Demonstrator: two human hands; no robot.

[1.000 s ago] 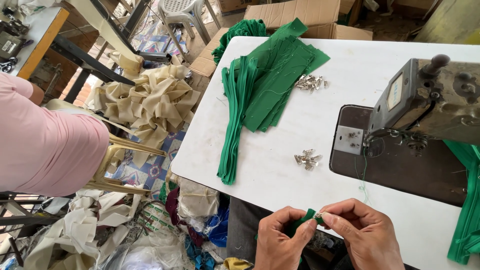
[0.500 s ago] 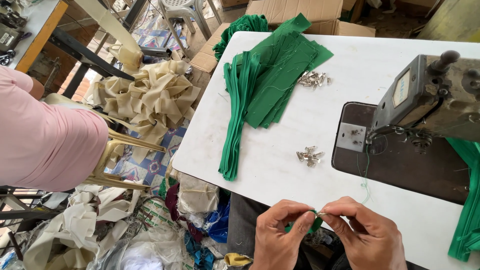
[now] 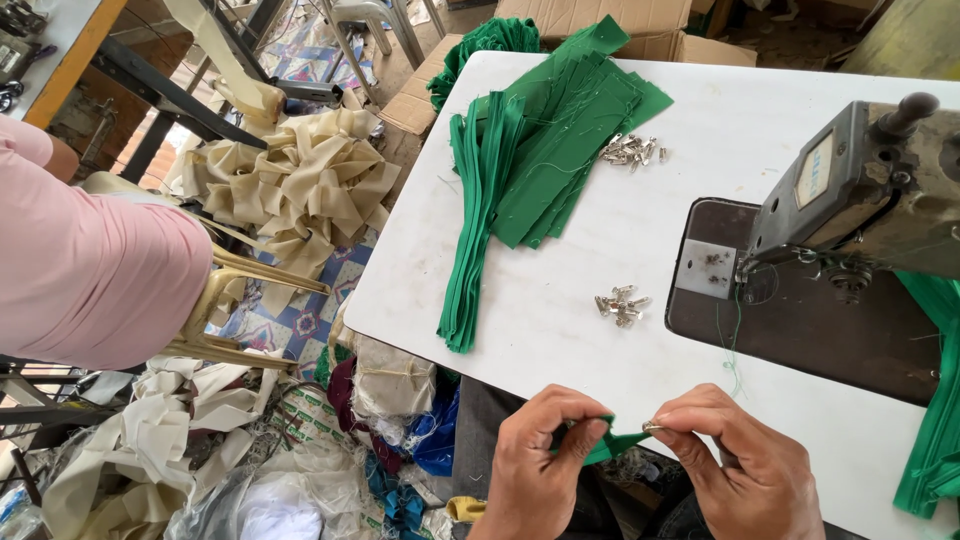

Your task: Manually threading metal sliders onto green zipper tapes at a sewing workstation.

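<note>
— Down at the table's [image 3: 560, 330] near edge, what have I got?

— My left hand [image 3: 540, 470] pinches a small green fabric strip [image 3: 615, 443]; my right hand [image 3: 740, 465] pinches a tiny metal clip [image 3: 652, 427] at its tip.

— Risk?

— I'd say the clip could slip from so slight a fingertip hold and drop into the scraps [image 3: 300, 470] below, away from the spare clips [image 3: 620, 305].

Soft, even daylight fills the scene, brightest on the white table [image 3: 620, 300], which looks nearly washed out toward the far right. Shadows are faint; a dim one lies under the sewing machine [image 3: 860, 190]. Focus is sharp throughout, with slight wide-angle stretching at the edges.
</note>
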